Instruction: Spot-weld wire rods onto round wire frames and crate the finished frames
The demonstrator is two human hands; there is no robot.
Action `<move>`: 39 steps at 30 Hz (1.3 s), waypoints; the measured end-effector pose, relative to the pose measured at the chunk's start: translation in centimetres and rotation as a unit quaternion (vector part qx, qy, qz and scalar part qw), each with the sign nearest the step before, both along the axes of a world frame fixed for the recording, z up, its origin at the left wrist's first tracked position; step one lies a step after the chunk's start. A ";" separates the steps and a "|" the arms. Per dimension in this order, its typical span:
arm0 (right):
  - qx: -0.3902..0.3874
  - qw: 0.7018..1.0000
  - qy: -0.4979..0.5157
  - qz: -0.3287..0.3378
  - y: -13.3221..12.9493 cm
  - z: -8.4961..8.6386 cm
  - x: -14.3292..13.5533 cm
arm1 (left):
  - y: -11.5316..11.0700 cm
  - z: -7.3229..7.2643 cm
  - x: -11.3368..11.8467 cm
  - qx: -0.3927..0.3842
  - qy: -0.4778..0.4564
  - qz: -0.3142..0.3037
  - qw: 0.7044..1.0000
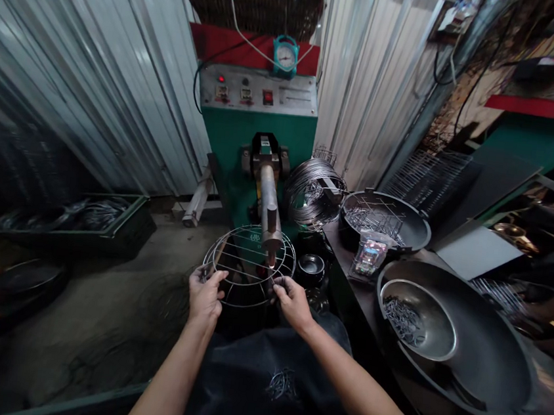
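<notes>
A round wire rack (245,304), made of two rings joined by short spokes with parallel bars across the inner ring, lies roughly level under the metal arm of a green spot welder (271,210). My left hand (205,296) pinches its left rim. At the near right side, my right hand (291,301) has its fingers closed close to the outer ring; whether a small wire piece sits in them is hard to make out. A bright glint shows at the welder's electrode tip (272,262), just above the rack's right part. Small bent wire pieces (282,384) rest on the dark apron over my lap.
To the right, a bench holds a wide black pan (484,351), a metal bowl (443,324) of wire pieces, another pan (415,232) and a plastic bag (370,253). Wire coils (314,188) hang beside the welder. A green bin (129,222) stands left.
</notes>
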State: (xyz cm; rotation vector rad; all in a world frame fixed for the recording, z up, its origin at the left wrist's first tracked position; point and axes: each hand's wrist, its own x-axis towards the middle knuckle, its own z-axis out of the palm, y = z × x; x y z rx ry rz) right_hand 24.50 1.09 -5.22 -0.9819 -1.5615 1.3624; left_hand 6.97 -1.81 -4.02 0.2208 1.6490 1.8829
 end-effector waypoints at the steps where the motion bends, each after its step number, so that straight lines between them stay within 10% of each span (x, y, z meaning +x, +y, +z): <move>1: -0.001 1.000 0.000 0.001 0.0 0.0 0.0 | 0.0 0.0 0.0 -0.002 0.001 0.001 1.000; 39: 0.047 0.997 -0.051 -0.019 3.4 0.5 -0.5 | 0.4 0.4 1.1 -0.055 -0.019 0.019 0.998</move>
